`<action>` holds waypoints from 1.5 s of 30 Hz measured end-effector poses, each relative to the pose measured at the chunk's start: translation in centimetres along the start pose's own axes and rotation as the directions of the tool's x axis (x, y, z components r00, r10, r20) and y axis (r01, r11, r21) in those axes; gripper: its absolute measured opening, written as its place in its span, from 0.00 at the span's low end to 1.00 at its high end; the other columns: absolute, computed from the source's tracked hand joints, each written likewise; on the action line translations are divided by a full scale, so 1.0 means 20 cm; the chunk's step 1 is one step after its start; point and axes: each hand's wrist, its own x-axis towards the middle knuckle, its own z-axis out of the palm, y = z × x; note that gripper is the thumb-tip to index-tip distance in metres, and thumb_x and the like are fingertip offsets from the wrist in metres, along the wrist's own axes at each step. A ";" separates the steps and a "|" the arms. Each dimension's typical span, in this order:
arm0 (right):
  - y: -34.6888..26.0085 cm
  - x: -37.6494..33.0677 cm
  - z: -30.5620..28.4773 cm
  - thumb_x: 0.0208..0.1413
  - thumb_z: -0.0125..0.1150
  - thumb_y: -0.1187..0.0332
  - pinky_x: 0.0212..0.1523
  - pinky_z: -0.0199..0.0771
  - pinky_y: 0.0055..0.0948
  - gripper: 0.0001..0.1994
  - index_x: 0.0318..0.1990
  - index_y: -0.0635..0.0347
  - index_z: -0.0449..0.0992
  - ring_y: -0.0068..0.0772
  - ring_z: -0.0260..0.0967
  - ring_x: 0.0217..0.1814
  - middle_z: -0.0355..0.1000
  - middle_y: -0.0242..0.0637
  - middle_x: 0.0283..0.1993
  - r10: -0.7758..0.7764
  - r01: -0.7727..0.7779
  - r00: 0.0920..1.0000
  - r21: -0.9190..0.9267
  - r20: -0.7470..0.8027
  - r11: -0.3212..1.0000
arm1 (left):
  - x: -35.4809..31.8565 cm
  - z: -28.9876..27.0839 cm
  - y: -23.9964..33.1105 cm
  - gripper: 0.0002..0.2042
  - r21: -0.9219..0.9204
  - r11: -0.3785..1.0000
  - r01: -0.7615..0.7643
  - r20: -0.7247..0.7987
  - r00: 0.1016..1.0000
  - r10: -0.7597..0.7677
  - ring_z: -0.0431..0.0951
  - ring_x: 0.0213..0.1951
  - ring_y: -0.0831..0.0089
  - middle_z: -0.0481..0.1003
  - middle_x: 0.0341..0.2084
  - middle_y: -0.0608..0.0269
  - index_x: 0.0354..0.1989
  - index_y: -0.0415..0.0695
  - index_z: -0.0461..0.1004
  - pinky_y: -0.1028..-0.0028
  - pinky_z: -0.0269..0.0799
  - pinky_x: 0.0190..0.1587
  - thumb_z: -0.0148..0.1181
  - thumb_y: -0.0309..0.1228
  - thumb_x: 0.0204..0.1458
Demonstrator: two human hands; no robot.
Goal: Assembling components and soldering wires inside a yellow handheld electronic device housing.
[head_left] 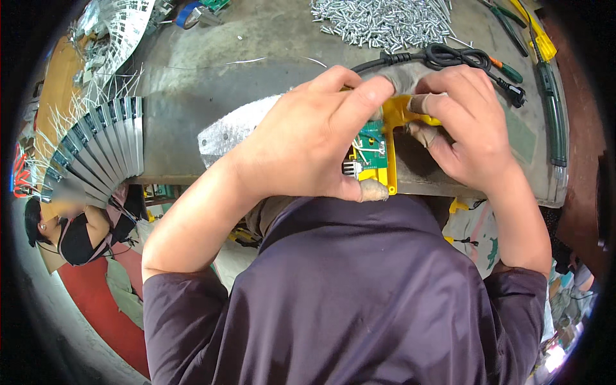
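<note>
My left hand (308, 138) is wrapped around a yellow plastic housing (392, 173), its thumb at the near edge. A green circuit board (369, 144) with white wires sits inside the housing; my left hand covers part of it. My right hand (465, 119) has its fingers bent and pinched against the right part of the same housing. Whether a small piece is also between those fingertips is hidden. Greyish covers wrap some of my fingertips. Beyond my hands lies a looped black power cord (449, 56) with a plug.
A heap of silver screws (388, 22) lies at the far side of the table (192, 83). Several metal strips with white wires (102, 141) fan out at left. A whitish sheet (234, 128) lies beside my left wrist. A screwdriver (507, 69) and a dark-green tool (552, 115) lie right. Another person (83, 231) sits left.
</note>
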 end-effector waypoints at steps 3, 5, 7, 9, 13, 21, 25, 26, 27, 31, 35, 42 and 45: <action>-0.11 0.04 0.04 0.41 0.68 0.69 0.39 0.65 0.38 0.11 0.33 0.57 0.73 0.39 0.67 0.37 0.69 0.35 0.30 0.169 -0.179 0.984 0.228 0.060 0.957 | 0.00 -0.02 0.01 0.46 -0.024 0.998 0.058 0.017 0.998 -0.058 0.72 0.43 0.53 0.73 0.36 0.52 0.58 0.42 0.59 0.62 0.73 0.42 0.77 0.33 0.23; -0.16 0.03 0.13 0.42 0.66 0.72 0.39 0.66 0.38 0.12 0.36 0.56 0.72 0.41 0.68 0.37 0.70 0.36 0.31 0.211 -0.216 0.976 0.205 0.047 0.954 | 0.02 -0.02 0.00 0.47 0.008 0.999 0.050 0.041 0.998 -0.050 0.72 0.43 0.53 0.72 0.37 0.52 0.58 0.42 0.58 0.61 0.72 0.42 0.77 0.33 0.24; -0.16 0.04 0.17 0.43 0.65 0.72 0.39 0.66 0.38 0.12 0.36 0.57 0.71 0.41 0.68 0.37 0.70 0.36 0.31 0.232 -0.232 0.972 0.190 0.024 0.954 | 0.01 -0.02 0.01 0.47 0.006 0.997 0.072 0.038 0.997 -0.072 0.72 0.43 0.53 0.72 0.38 0.52 0.58 0.42 0.57 0.61 0.72 0.41 0.77 0.33 0.24; -0.17 0.04 0.16 0.43 0.65 0.73 0.39 0.66 0.39 0.12 0.35 0.57 0.69 0.42 0.69 0.36 0.71 0.36 0.30 0.314 -0.308 0.949 0.151 -0.019 0.939 | 0.00 -0.02 0.01 0.47 0.001 0.995 0.105 0.037 0.994 -0.104 0.72 0.43 0.53 0.72 0.39 0.52 0.58 0.42 0.57 0.61 0.72 0.41 0.77 0.33 0.23; -0.18 0.02 0.15 0.42 0.65 0.73 0.37 0.65 0.40 0.12 0.34 0.56 0.67 0.42 0.68 0.35 0.71 0.36 0.29 0.449 -0.420 0.892 0.271 -0.051 0.866 | 0.01 -0.04 0.01 0.47 -0.006 0.987 0.161 0.067 0.985 -0.161 0.72 0.43 0.52 0.71 0.39 0.51 0.59 0.44 0.58 0.61 0.72 0.42 0.77 0.32 0.23; -0.19 0.02 0.21 0.40 0.67 0.72 0.36 0.63 0.41 0.13 0.34 0.56 0.69 0.42 0.66 0.34 0.69 0.35 0.28 0.412 -0.391 0.908 0.200 -0.076 0.899 | 0.00 -0.04 -0.02 0.52 -0.005 0.991 0.131 0.070 0.989 -0.130 0.72 0.41 0.52 0.71 0.38 0.53 0.57 0.39 0.58 0.61 0.71 0.44 0.79 0.47 0.18; -0.19 0.00 0.22 0.40 0.66 0.74 0.35 0.62 0.41 0.12 0.33 0.57 0.70 0.43 0.66 0.35 0.69 0.37 0.32 0.351 -0.345 0.932 0.077 -0.086 0.936 | 0.02 -0.07 0.01 0.51 -0.002 0.999 0.052 0.115 0.992 -0.051 0.72 0.43 0.51 0.71 0.39 0.51 0.56 0.38 0.59 0.61 0.71 0.44 0.78 0.48 0.19; -0.21 0.00 0.22 0.40 0.65 0.75 0.34 0.62 0.41 0.12 0.33 0.58 0.70 0.44 0.66 0.35 0.68 0.37 0.33 0.362 -0.356 0.928 0.081 -0.087 0.931 | 0.03 -0.07 0.01 0.51 0.008 0.998 0.064 0.163 0.985 -0.064 0.72 0.44 0.51 0.71 0.40 0.50 0.56 0.38 0.60 0.61 0.71 0.44 0.78 0.48 0.21; -0.21 0.00 0.22 0.39 0.64 0.76 0.34 0.61 0.41 0.13 0.36 0.58 0.72 0.45 0.65 0.36 0.68 0.38 0.33 0.383 -0.378 0.920 0.070 -0.087 0.923 | 0.04 -0.06 0.01 0.49 0.016 1.000 0.021 0.123 0.992 -0.023 0.72 0.44 0.51 0.71 0.39 0.50 0.56 0.38 0.60 0.61 0.72 0.45 0.77 0.49 0.23; -0.25 0.02 0.20 0.38 0.64 0.76 0.34 0.61 0.42 0.15 0.38 0.59 0.72 0.47 0.65 0.38 0.68 0.38 0.34 0.386 -0.384 0.922 0.047 -0.039 0.922 | 0.05 -0.02 -0.01 0.46 0.013 1.000 0.014 0.131 0.991 -0.016 0.72 0.43 0.53 0.75 0.34 0.53 0.58 0.41 0.59 0.61 0.71 0.43 0.75 0.46 0.28; -0.17 -0.05 0.07 0.41 0.65 0.76 0.47 0.66 0.39 0.14 0.37 0.60 0.71 0.47 0.66 0.44 0.67 0.44 0.40 0.437 -0.421 0.899 0.205 -0.037 0.883 | 0.04 -0.06 -0.04 0.43 0.034 0.999 -0.014 0.010 1.000 0.014 0.71 0.46 0.53 0.73 0.40 0.52 0.57 0.39 0.61 0.60 0.67 0.50 0.73 0.47 0.33; 0.34 -0.65 -0.51 0.53 0.60 0.69 0.52 0.65 0.40 0.18 0.50 0.64 0.68 0.50 0.66 0.48 0.67 0.47 0.45 0.609 -0.713 0.687 -0.530 -0.396 0.460 | -0.08 -0.30 -0.50 0.21 0.252 0.839 0.482 -0.353 0.853 -0.384 0.72 0.50 0.47 0.72 0.47 0.44 0.53 0.38 0.66 0.60 0.70 0.51 0.58 0.23 0.48; 0.47 -0.88 -0.51 0.54 0.61 0.62 0.51 0.66 0.47 0.24 0.56 0.64 0.64 0.56 0.67 0.51 0.68 0.54 0.49 0.797 -0.759 0.497 -0.618 -0.344 0.207 | -0.14 -0.27 -0.61 0.17 0.282 0.744 0.606 -0.376 0.783 -0.495 0.75 0.42 0.46 0.75 0.38 0.44 0.49 0.42 0.67 0.58 0.70 0.44 0.58 0.22 0.48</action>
